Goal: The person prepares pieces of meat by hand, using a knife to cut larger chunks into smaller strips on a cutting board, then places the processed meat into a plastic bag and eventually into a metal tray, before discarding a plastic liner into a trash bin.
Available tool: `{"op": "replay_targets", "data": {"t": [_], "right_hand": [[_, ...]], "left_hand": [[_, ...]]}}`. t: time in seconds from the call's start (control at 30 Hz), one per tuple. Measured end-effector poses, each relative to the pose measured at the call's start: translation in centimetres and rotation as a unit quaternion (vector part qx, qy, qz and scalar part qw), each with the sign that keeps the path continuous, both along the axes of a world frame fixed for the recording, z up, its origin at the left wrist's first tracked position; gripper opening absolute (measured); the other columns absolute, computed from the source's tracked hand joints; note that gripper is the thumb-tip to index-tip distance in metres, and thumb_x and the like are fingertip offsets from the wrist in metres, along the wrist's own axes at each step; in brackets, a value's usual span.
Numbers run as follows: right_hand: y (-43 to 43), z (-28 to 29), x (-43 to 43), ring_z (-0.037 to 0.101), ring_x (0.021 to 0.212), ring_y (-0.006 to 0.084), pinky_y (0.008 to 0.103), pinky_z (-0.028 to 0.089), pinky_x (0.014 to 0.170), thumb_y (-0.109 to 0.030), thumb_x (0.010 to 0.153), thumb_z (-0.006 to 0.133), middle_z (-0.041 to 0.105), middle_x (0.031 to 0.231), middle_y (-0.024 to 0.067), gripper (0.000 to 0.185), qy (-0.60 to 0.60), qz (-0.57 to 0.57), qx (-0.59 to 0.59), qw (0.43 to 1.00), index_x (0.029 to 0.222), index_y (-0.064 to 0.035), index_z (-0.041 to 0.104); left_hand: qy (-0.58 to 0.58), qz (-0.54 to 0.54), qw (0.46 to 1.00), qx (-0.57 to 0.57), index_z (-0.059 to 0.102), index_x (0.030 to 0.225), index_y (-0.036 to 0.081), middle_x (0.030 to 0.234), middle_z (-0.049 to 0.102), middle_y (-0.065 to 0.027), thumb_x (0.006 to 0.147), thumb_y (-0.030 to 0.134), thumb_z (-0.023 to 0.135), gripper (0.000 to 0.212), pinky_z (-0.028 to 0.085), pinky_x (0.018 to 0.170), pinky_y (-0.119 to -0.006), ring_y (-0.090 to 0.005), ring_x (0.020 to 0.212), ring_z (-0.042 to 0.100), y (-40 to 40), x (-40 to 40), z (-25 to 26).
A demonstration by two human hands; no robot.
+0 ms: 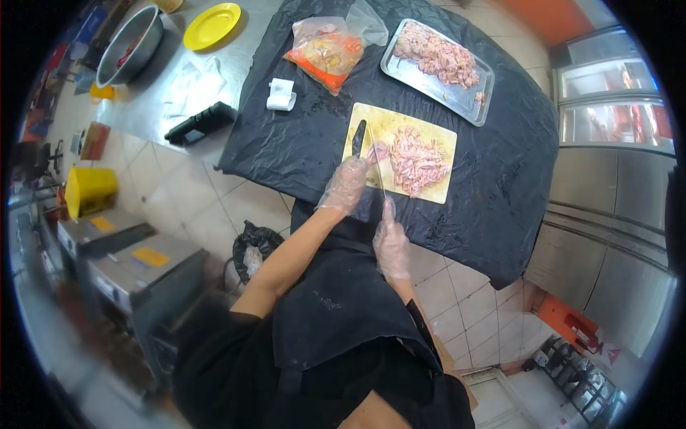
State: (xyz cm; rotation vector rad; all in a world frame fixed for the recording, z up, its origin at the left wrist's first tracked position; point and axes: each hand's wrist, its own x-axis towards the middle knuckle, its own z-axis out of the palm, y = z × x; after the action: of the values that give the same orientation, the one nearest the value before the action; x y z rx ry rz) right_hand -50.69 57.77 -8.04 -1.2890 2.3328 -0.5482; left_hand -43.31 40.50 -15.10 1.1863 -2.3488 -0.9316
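A cutting board (450, 145) with yellowish stains lies on the black-covered table before me. My left hand (345, 185), in a clear plastic glove, holds a piece of raw pink meat (377, 152) down on the board, its fingertips curled at the near end of the meat. My right hand (392, 244), gloved the same way, grips a knife (381, 174). The thin blade points away from me and crosses the meat just right of my left fingers; the handle is mostly hidden in my fist. Sliced raw meat (418, 163) is heaped on the board's right side.
A metal tray (412, 80) of cut meat sits at the far right, near a plastic bag (327, 51) with pale pieces inside. A paper roll (281, 95) lies left. On the steel table (236, 59) are a yellow plate (212, 26), a metal bowl (134, 51) and a black case (201, 124).
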Motion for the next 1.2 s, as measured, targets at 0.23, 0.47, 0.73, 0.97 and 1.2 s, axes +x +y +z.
{"op": "replay_targets", "data": {"t": [0.23,0.47,0.73,0.97,1.2], "right_hand": [[-8.7,-2.8,-3.2,0.066,0.07,0.0429,0.0525,0.054,0.061,-0.008,0.092,0.054,0.066,0.084,0.0253,0.066,0.045,0.043,-0.053,0.997,0.154,-0.0156,0.034],[-6.9,-0.6,-2.1,0.068,0.073,0.0426,0.053,0.053,0.058,-0.008,0.092,0.054,0.067,0.079,0.0259,0.067,0.022,0.04,-0.014,0.999,0.155,-0.0145,0.032],[1.9,-1.0,-1.1,0.065,0.075,0.0459,0.0551,0.05,0.066,-0.006,0.095,0.052,0.064,0.083,0.0285,0.065,-0.043,0.022,-0.064,0.997,0.155,-0.0134,0.03],[-8.7,0.1,-3.0,0.066,0.079,0.0468,0.055,0.051,0.067,-0.005,0.093,0.051,0.067,0.089,0.0296,0.067,-0.008,0.033,-0.062,0.998,0.156,-0.0125,0.03],[-7.8,-1.5,-6.3,0.064,0.105,0.0441,0.0458,0.051,0.088,-0.005,0.095,0.051,0.061,0.118,0.0326,0.056,-0.087,-0.039,-0.139,0.986,0.149,-0.0036,0.041]], "left_hand": [[0.016,-0.027,0.998,-0.046,0.06,0.107,0.004,0.088,0.059,-0.0219,0.098,0.012,0.048,0.017,0.053,0.07,-0.05,-0.0409,0.083,0.064,-0.6,-0.1,0.4],[0.1,0.049,0.992,0.065,0.064,0.103,0.006,0.091,0.061,-0.0231,0.1,0.019,0.049,0.02,0.05,0.078,-0.05,-0.0422,0.089,0.062,-0.3,0.0,0.4],[0.087,0.063,0.991,0.073,0.063,0.089,0.002,0.088,0.063,-0.0241,0.092,0.01,0.053,0.014,0.053,0.073,-0.051,-0.0422,0.084,0.065,-0.4,-0.6,0.7],[0.166,0.065,0.98,0.089,0.066,0.09,0.001,0.086,0.064,-0.0249,0.096,0.019,0.056,0.021,0.053,0.074,-0.047,-0.044,0.081,0.064,-0.2,0.3,0.4],[0.335,0.181,0.878,0.29,0.066,0.11,0.001,0.094,0.074,-0.0111,0.093,0.01,0.066,0.019,0.054,0.082,-0.031,-0.0153,0.09,0.07,-0.2,0.1,4.2]]}}
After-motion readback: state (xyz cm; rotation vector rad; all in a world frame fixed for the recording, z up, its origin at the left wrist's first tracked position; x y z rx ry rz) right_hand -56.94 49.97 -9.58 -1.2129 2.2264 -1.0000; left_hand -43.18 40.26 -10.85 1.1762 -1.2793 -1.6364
